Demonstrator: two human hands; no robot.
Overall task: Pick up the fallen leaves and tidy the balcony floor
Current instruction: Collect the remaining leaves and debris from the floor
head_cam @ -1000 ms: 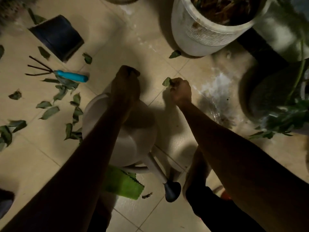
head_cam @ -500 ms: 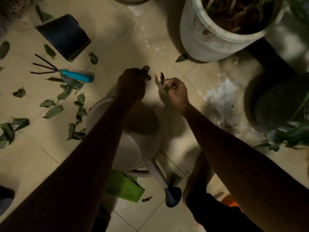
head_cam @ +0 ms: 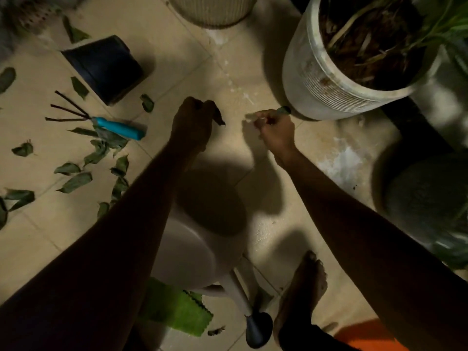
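Passed across since the earlier frame: held leaf (head_cam: 218, 117) is now pinched in the curled left hand (head_cam: 192, 120); right hand (head_cam: 277, 127) is moved to second leaf (head_cam: 284, 109) beside white pot (head_cam: 311, 79), grip cannot be told; scattered leaves (head_cam: 76, 181) are left around rake (head_cam: 119, 127).

Curled dark-green leaves (head_cam: 73, 182) scattered on beige tile floor (head_cam: 228, 59), left side. One leaf (head_cam: 219, 117), centre, hangs from left hand (head_cam: 192, 122).

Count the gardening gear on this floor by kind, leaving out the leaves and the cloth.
Pots: 3 (white pot, ribbed pot, black pot)
Hand rake: 1
Watering can: 1
Total: 5
Dark round shape at right: too dim to name, not counted.
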